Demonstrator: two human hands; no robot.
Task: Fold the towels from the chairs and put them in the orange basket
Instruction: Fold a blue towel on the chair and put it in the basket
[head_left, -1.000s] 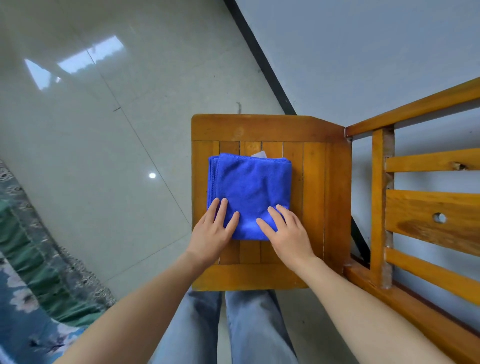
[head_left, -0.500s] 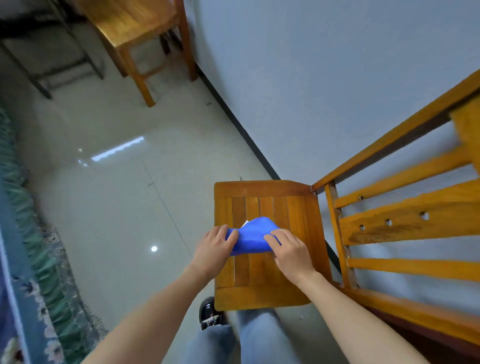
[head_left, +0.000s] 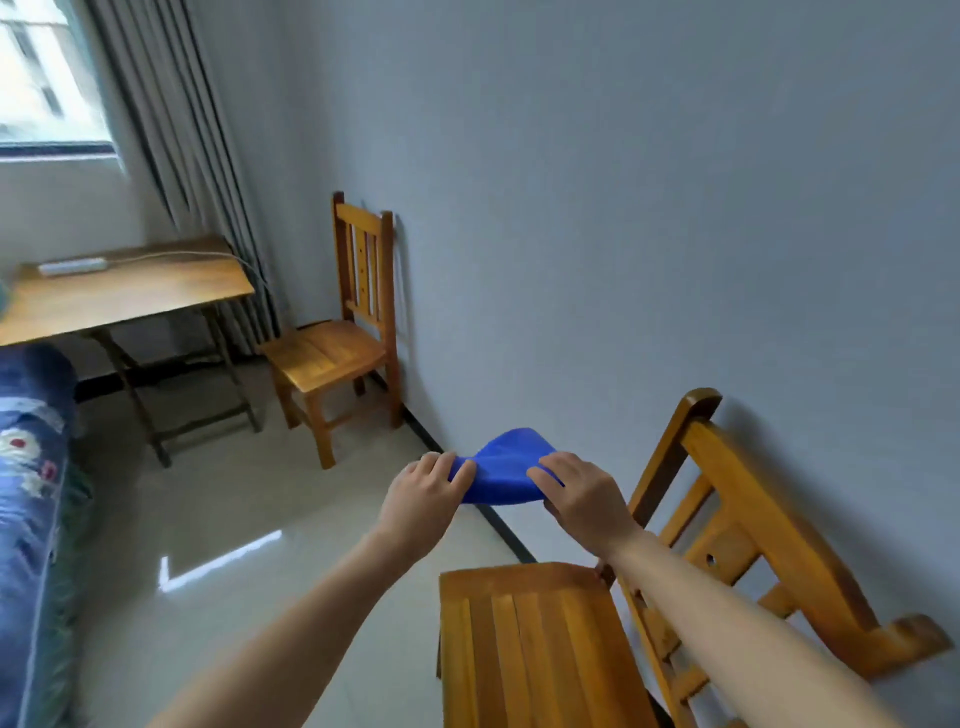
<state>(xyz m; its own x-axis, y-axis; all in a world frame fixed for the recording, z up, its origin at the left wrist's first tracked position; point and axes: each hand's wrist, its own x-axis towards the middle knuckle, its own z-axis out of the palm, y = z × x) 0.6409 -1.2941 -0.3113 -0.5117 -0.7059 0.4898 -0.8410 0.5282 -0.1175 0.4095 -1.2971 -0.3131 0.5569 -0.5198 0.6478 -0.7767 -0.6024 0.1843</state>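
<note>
A person's left hand (head_left: 423, 493) and right hand (head_left: 584, 496) curl their fingers (head_left: 439, 464) tight on a folded blue towel (head_left: 506, 470), held taut between them, likely to keep the fold, up off the chair (head_left: 524, 639) below.

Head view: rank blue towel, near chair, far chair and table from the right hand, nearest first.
1. blue towel, pinched in the right hand
2. near chair, just below it
3. far chair, ahead-left by the wall
4. table, far left

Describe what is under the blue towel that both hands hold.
The blue towel hangs in the air between the left hand and right hand; below it show only the floor and the dark skirting. Its underside is hidden from this view.
</note>
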